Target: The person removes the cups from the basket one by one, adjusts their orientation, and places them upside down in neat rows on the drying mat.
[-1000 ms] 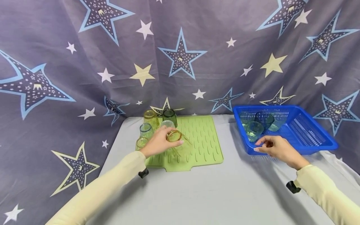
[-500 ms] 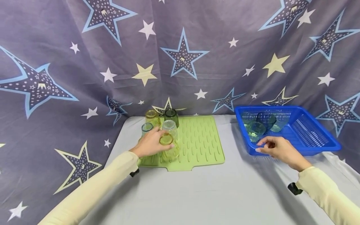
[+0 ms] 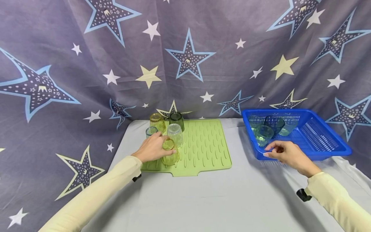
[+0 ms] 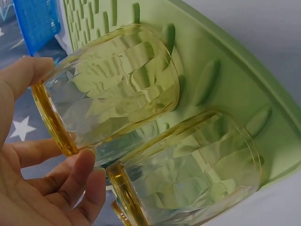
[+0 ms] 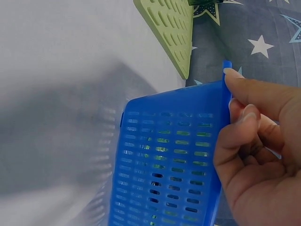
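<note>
My left hand (image 3: pixel 152 148) grips a yellow drinking glass (image 3: pixel 171 158) by its thick base end. The glass is upside down, its mouth down at the green drying mat (image 3: pixel 207 145). In the left wrist view, a second yellow glass (image 4: pixel 197 174) stands upside down beside it, near the fingertips; the hand hides it in the head view. At the right, my right hand (image 3: pixel 290 156) pinches the near rim of a blue plastic basket (image 5: pixel 164 141), thumb on top of the rim and fingers curled below. Several greenish glasses (image 3: pixel 264 135) sit in the basket's left part.
Several upturned glasses stand on the mat's left side: a dark green one (image 3: pixel 176 121), a clear one (image 3: pixel 175 133), a yellow one (image 3: pixel 157 122) and a bluish one (image 3: pixel 151 131). A starry curtain (image 3: pixel 185 90) hangs behind the grey-white table (image 3: pixel 203 199).
My left hand has brought the yellow glass leftward and down, from tilted to upright with its mouth at the mat, beside the other glasses. The right hand has stayed at the basket rim.
</note>
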Demonstrator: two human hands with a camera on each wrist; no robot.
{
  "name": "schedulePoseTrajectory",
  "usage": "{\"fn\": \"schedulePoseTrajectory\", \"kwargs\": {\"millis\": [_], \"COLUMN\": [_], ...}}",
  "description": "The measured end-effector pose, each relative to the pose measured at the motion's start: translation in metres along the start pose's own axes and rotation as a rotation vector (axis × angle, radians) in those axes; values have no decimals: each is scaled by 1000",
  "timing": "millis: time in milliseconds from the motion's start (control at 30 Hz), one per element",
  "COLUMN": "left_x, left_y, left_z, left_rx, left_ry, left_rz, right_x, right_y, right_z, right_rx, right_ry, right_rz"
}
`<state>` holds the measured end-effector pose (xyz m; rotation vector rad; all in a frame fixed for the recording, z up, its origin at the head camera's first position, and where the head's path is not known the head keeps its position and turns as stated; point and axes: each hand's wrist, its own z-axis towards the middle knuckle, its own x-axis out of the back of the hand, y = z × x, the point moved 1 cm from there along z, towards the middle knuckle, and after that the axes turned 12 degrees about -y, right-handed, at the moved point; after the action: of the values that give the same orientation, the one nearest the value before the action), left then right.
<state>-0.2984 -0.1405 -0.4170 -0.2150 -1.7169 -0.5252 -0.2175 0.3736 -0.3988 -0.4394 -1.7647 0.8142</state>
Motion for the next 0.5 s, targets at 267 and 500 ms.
{"fn": "schedulePoseTrajectory", "kwargs": {"millis": [267,500], "left_x": [-3,-5], "left_y": [5,8], "left_z": [4,7], "left_rx": [1,-1], "left_ry": [19,43], "left_rz": [18,0], "right_x": [-1,-1], "right_y": [1,0], "right_z": [-2,-1], "right_rx": [-11,-6], "right_ry": [-1,0], "right_rz": [4,5]}}
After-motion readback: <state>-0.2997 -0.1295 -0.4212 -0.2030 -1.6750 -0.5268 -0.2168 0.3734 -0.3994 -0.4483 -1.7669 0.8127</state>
